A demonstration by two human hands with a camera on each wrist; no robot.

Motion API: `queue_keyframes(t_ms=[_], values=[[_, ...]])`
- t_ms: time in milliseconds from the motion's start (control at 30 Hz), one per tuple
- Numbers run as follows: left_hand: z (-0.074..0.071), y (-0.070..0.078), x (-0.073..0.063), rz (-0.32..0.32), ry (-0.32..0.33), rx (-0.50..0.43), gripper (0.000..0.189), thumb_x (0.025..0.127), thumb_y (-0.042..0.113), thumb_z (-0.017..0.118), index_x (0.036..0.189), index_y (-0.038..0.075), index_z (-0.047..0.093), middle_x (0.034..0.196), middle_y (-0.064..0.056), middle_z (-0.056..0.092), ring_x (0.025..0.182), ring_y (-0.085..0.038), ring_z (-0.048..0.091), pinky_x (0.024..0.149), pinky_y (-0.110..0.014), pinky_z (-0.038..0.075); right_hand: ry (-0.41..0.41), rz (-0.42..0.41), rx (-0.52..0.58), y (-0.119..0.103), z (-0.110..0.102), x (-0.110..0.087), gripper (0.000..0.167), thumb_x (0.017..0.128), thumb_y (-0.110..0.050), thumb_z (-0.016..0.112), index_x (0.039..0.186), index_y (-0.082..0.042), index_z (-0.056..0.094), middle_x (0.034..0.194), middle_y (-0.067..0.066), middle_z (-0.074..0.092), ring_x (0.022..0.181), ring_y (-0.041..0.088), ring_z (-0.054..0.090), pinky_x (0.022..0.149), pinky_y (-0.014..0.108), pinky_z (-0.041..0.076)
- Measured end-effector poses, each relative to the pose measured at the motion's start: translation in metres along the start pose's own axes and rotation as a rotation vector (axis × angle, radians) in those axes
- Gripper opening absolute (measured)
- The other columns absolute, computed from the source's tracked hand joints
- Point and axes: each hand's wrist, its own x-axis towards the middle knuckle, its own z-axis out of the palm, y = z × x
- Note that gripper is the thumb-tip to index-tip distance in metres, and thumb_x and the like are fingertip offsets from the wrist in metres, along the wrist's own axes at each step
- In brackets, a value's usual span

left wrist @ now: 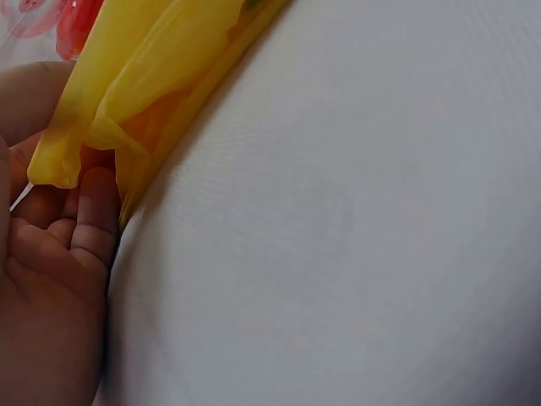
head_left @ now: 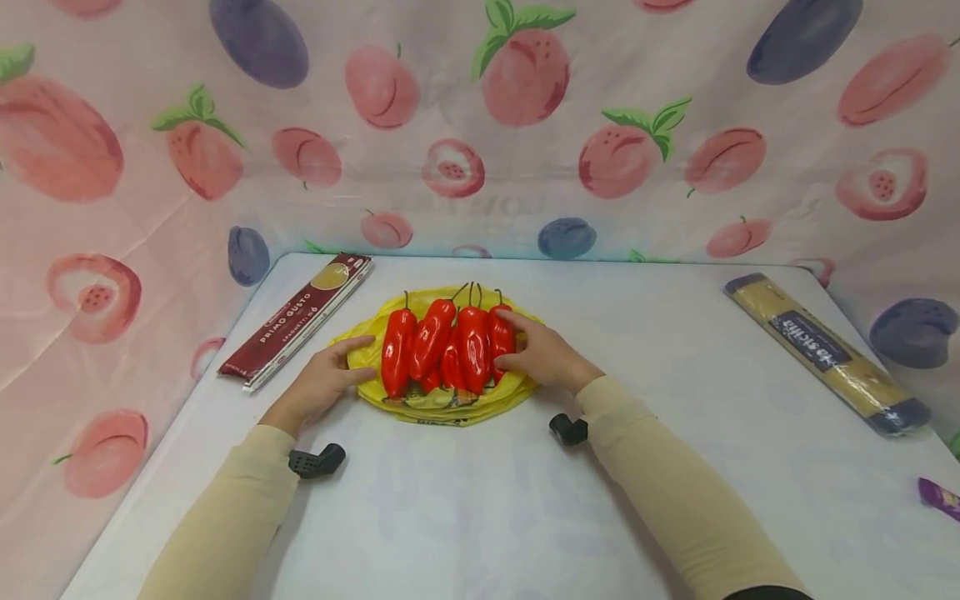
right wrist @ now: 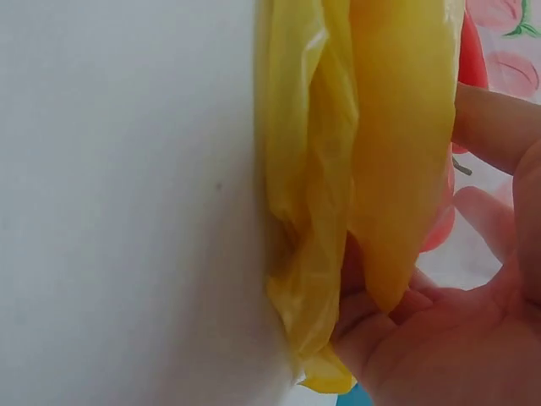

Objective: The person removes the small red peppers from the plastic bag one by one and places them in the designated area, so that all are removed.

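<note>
Several glossy red chili peppers [head_left: 474, 350] with thin dark stems lie side by side on a flattened yellow plastic bag [head_left: 435, 410] in the head view. My left hand [head_left: 318, 383] holds the bag's left edge, its thumb above and some fingers tucked beneath the folds, as the left wrist view shows with the yellow plastic [left wrist: 161, 76]. At the opposite edge, my right hand [head_left: 551, 354] holds the bag with thumb and a finger beside the rightmost pepper. Other fingers go under the yellow film [right wrist: 397, 152] in the right wrist view, their tips hidden.
A dark red spaghetti packet [head_left: 296, 321] lies at the table's left edge. On the right is a clear pasta packet with dark blue ends [head_left: 825, 350]. A purple wrapper [head_left: 939, 498] shows at the right border. Fruit-print cloth [head_left: 510, 175] hangs behind the white table [head_left: 465, 517].
</note>
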Motion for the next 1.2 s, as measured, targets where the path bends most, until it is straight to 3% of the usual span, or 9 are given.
queue_keyframes(t_ms=[167,400,633,1200], values=[[0.000,0.000,0.001,-0.004,0.001,0.012,0.067,0.092,0.025,0.073,0.151,0.011,0.045,0.159,-0.020,0.028,0.145,-0.040,0.022,0.116,-0.063,0.017,0.010,-0.052,0.013,-0.002,0.001,0.001,0.086,0.089,-0.013,0.075,0.160,-0.027,0.029,0.158,0.011,0.032,0.142,0.032,0.029,0.102,0.046,0.047],[0.001,0.001,0.001,-0.008,0.000,0.006,0.067,0.092,0.027,0.073,0.151,0.012,0.045,0.160,-0.018,0.027,0.146,-0.039,0.020,0.116,-0.063,0.016,0.008,-0.037,0.002,-0.003,0.001,-0.002,0.083,0.091,-0.016,0.072,0.159,-0.032,0.028,0.157,0.011,0.032,0.141,0.033,0.029,0.099,0.047,0.050],[0.000,0.001,0.001,-0.001,-0.004,0.018,0.067,0.092,0.028,0.072,0.151,0.012,0.045,0.160,-0.019,0.028,0.146,-0.040,0.020,0.115,-0.064,0.016,0.058,-0.018,0.008,0.000,-0.004,-0.005,0.069,0.096,-0.021,0.061,0.158,-0.031,0.032,0.142,0.011,0.047,0.124,0.032,0.047,0.090,0.042,0.056],[-0.001,0.001,-0.002,-0.025,-0.004,0.031,0.068,0.092,0.030,0.072,0.152,0.015,0.044,0.160,-0.018,0.027,0.145,-0.041,0.021,0.114,-0.066,0.017,0.105,-0.050,0.077,0.003,-0.022,-0.017,0.068,0.096,-0.022,0.067,0.156,-0.030,0.036,0.131,0.011,0.051,0.117,0.030,0.051,0.084,0.039,0.058]])
